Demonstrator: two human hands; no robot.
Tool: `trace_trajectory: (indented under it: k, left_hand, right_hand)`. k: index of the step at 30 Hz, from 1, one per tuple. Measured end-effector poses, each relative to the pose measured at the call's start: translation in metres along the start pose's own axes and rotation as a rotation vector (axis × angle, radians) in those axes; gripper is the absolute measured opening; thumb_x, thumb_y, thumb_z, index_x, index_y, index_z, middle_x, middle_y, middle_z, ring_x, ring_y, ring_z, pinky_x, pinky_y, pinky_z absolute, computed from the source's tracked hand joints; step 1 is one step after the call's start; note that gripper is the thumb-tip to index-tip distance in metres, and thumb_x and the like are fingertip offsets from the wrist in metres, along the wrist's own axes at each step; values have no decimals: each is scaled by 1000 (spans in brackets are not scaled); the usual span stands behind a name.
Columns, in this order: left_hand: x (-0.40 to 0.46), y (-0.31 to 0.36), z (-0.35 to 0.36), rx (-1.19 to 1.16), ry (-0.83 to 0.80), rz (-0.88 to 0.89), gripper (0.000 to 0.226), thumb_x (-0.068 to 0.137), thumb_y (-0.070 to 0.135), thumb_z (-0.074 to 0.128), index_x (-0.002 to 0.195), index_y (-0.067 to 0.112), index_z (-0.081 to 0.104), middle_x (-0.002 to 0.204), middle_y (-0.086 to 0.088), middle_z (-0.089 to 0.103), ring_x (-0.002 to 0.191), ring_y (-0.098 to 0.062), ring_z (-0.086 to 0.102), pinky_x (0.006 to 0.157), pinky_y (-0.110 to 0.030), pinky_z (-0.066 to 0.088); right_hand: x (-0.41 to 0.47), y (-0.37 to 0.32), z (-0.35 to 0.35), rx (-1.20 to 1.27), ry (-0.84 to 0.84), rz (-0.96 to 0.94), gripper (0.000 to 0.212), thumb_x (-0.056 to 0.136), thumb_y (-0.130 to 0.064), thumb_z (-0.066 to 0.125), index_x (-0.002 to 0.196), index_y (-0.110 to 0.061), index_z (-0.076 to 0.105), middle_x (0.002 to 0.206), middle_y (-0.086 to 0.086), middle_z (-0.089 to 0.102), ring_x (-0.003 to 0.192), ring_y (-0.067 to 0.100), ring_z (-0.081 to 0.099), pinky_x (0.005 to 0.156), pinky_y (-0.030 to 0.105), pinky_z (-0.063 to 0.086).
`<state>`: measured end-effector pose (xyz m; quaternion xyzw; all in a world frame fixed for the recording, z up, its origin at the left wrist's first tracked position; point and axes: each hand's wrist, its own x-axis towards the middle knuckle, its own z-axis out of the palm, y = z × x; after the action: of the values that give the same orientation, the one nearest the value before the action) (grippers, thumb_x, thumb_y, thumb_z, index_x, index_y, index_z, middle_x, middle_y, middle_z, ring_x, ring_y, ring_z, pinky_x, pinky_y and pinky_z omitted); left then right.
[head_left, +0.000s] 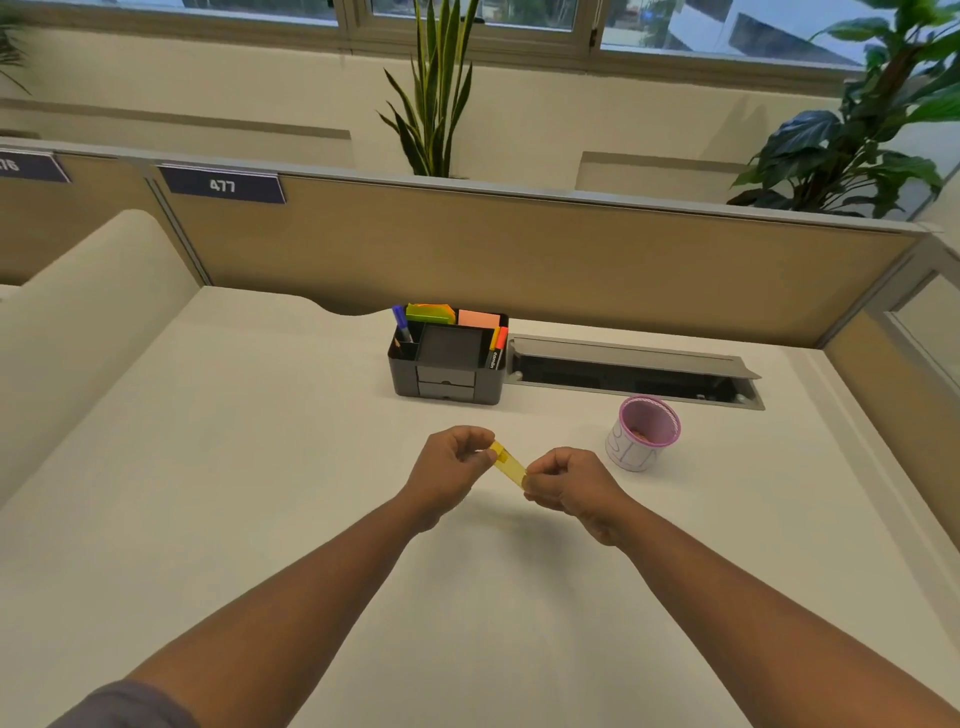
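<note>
Yellow see-through plastic: highlighter (508, 464), centre of frame, held in the air just above the desk (249, 467), slanting upper left to lower right betw. the two hands. L hand (451, 467) pinches the upper-left end (darker band there, prob. the cap seam). R hand (569, 480) pinches the lower-right end, fingers curled round it. Both grips are narrow fingertip pinches. The ends are hidden in the fingers; only the mid section shows.

Handling, my read: light, stiff, smooth barrel, so likely slippery under a bare pinch. Not fragile. If the cap is to come off, I'd hold the barrel w/ R and pull straight along the axis w/ L; an off-axis twist could let it squirt out. Can't tell if the cap is seated or part off.

Surface: desk matt off-white, flat, looks hard. Black organiser (447, 364) upper centre w/ pens + sticky notes, well apart from the hands. Pink-rimmed cup (634, 454) right of centre, near R hand, not touching. Open cable tray (634, 374) behind the cup.

Room: tan partition (519, 260) across the back, label "477" (222, 185) upper left, plants (436, 104) + windows along the top. Daylight, soft shadows.
</note>
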<state>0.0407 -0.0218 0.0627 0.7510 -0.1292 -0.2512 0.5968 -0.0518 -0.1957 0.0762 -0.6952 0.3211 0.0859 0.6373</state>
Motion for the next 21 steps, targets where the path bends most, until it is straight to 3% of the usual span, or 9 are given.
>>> trace_trajectory:
  k: [4,7,10,12,14,18,21]
  left_hand:
    - [18,-34,-9,393,111,37,22,95,19,63,116,17,72,120,-1,71,110,-20,65,96,-29,50]
    - [33,-55,-18,631,112,73,24,96,14,58,117,13,71,126,-5,68,119,-24,60,101,-32,47]
    - [51,-67,-26,830,78,115,23,94,10,50,101,11,72,110,-7,67,109,-32,61,83,-38,53]
    - [66,-73,-31,958,46,142,22,90,5,45,85,8,66,97,-8,61,100,-34,59,67,-35,46]
    - [76,-76,-35,1048,28,167,21,89,3,45,89,7,65,101,-9,60,103,-32,56,66,-34,42]
    - [96,-81,-37,1103,6,229,29,93,6,45,112,8,67,126,-8,60,118,-30,52,80,-37,48]
    - [110,-84,-36,1108,26,277,28,93,7,47,113,6,67,120,-10,63,112,-30,55,80,-38,51]
  right_hand:
    - [26,-13,8,-199,146,-99,9,84,-7,77,89,-15,76,96,7,71,92,25,68,83,38,61]
    - [47,-34,14,-292,234,-205,8,86,-12,77,92,-17,76,93,0,70,88,18,65,75,32,57]
    - [68,-58,21,-410,287,-322,9,88,-14,76,96,-17,76,89,0,70,83,16,64,69,28,54]
    - [87,-73,27,-484,299,-390,8,89,-13,74,96,-16,76,87,0,69,80,15,63,69,30,54]
    - [103,-84,34,-532,312,-430,10,90,-13,73,98,-16,77,86,1,69,77,14,62,69,30,55]
    - [133,-98,47,-591,323,-486,13,91,-13,71,103,-14,77,87,1,69,81,18,64,76,36,60]
    - [153,-104,55,-638,308,-522,14,92,-11,70,105,-12,76,93,6,72,86,21,65,81,37,59]
